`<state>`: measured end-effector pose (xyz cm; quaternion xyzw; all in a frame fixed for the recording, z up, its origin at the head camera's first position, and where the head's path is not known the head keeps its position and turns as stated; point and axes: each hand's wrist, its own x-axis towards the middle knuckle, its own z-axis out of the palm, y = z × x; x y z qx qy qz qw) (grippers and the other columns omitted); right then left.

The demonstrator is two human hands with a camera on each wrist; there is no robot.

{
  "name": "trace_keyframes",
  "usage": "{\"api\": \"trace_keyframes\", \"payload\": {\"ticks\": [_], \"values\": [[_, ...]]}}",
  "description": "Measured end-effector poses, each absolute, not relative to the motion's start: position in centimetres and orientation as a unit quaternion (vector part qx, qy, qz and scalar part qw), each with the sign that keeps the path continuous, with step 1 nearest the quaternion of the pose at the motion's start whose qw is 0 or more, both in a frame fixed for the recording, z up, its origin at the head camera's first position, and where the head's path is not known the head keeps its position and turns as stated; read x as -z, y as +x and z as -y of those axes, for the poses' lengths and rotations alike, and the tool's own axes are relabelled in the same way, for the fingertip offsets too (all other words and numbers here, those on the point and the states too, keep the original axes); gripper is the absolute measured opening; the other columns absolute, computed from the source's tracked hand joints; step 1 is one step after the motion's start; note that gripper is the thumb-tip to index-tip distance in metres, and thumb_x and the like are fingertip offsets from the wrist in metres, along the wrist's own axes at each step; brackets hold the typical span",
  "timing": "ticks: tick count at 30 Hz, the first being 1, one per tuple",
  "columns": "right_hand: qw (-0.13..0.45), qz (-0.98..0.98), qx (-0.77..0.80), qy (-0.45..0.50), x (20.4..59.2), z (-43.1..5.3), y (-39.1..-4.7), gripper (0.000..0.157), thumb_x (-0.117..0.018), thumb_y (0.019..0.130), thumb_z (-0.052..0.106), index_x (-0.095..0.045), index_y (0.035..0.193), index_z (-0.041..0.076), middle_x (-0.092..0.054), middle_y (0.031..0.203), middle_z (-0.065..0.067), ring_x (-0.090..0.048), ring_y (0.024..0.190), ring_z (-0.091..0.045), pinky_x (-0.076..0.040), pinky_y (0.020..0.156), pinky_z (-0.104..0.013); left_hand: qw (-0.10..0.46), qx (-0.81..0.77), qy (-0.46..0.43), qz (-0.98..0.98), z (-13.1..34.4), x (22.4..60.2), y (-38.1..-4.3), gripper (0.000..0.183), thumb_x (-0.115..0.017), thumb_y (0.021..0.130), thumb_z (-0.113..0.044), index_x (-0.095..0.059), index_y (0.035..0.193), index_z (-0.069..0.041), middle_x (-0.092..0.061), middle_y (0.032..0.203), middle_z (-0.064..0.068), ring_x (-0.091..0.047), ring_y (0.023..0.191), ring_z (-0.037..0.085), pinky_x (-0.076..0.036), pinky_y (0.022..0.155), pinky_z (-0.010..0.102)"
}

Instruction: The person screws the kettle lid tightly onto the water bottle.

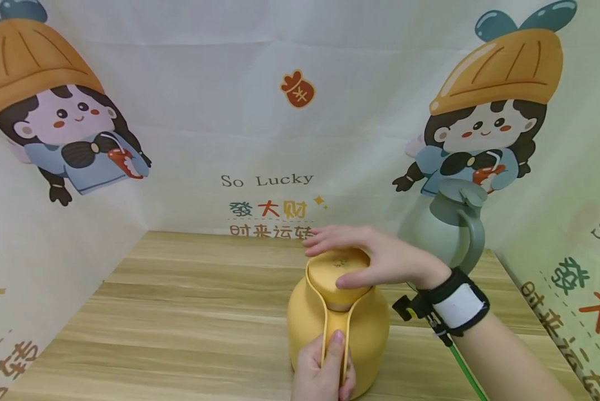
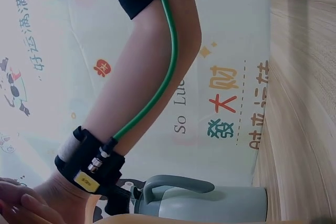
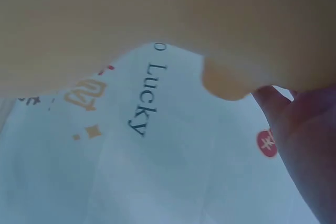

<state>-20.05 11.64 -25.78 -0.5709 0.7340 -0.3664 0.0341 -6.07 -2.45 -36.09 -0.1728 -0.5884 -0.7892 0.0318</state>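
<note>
In the head view, a yellow thermos jug (image 1: 370, 340) stands on the wooden table with its handle (image 1: 337, 323) facing me. My left hand (image 1: 316, 370) grips that handle, thumb lying along it. Over the top, my right hand (image 1: 392, 257) spans the round yellow lid (image 1: 337, 270), with the thumb on its near side and the fingers along the far side. The fingertips' undersides are hidden. In the right wrist view the jug's blurred body (image 3: 157, 14) fills the top, and the right hand (image 3: 310, 135) reaches in from the right.
A grey-green thermos jug (image 1: 442, 228) stands behind my right forearm at the back right of the wooden table (image 1: 194, 317). Printed cloth (image 1: 204, 111) walls the table at the back and sides. A green cable (image 1: 465, 367) runs from the right wrist strap.
</note>
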Motion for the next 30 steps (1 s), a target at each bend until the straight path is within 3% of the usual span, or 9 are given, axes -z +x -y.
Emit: {"api": "trace_keyframes", "payload": {"ticks": [5, 9, 16, 26, 30], "values": [[0.027, -0.744, 0.367, -0.558, 26.8, -11.5, -20.1, 0.040, -0.066, 0.083, 0.022, -0.057, 0.121, 0.018, -0.050, 0.128, 0.004, -0.027, 0.130, -0.020, -0.021, 0.105, -0.043, 0.030, 0.792, -0.172, 0.586, 2.4, 36.1, -6.1, 0.045, -0.035, 0.102, -0.016, -0.039, 0.066, 0.012, -0.030, 0.040, 0.029, -0.033, 0.034, 0.008, -0.026, 0.035, 0.012], [-0.015, -0.763, 0.353, -0.541, 27.0, -11.3, -19.5, 0.038, -0.065, 0.084, 0.024, -0.057, 0.121, 0.020, -0.051, 0.125, 0.009, -0.027, 0.129, -0.017, -0.021, 0.105, -0.043, 0.033, 0.793, -0.168, 0.585, 2.4, 36.0, -6.1, 0.045, -0.036, 0.101, -0.017, -0.039, 0.067, 0.011, -0.030, 0.041, 0.029, -0.033, 0.034, 0.008, -0.027, 0.034, 0.013], [-0.079, -0.816, 0.329, -0.468, 27.6, -10.9, -17.9, 0.036, -0.061, 0.086, 0.034, -0.055, 0.121, 0.026, -0.050, 0.125, 0.008, -0.026, 0.129, -0.016, -0.022, 0.104, -0.044, 0.032, 0.792, -0.160, 0.588, 2.4, 36.0, -6.0, 0.044, -0.036, 0.101, -0.016, -0.039, 0.067, 0.011, -0.030, 0.040, 0.028, -0.033, 0.033, 0.009, -0.026, 0.034, 0.013], [-0.147, -0.875, 0.287, -0.361, 27.9, -9.9, -16.0, 0.041, -0.056, 0.086, 0.049, -0.056, 0.120, 0.026, -0.050, 0.125, 0.007, -0.029, 0.127, -0.020, -0.022, 0.102, -0.049, 0.035, 0.792, -0.159, 0.589, 2.3, 36.0, -5.9, 0.044, -0.036, 0.101, -0.016, -0.039, 0.066, 0.011, -0.030, 0.039, 0.027, -0.033, 0.033, 0.010, -0.026, 0.034, 0.012], [-0.176, -0.894, 0.254, -0.326, 27.8, -9.3, -15.4, 0.043, -0.051, 0.086, 0.055, -0.057, 0.116, 0.025, -0.053, 0.117, 0.007, -0.036, 0.119, -0.018, -0.028, 0.096, -0.048, 0.036, 0.792, -0.161, 0.588, 2.3, 36.1, -5.9, 0.045, -0.036, 0.101, -0.016, -0.039, 0.065, 0.010, -0.030, 0.039, 0.026, -0.030, 0.031, 0.017, -0.026, 0.034, 0.012]]}}
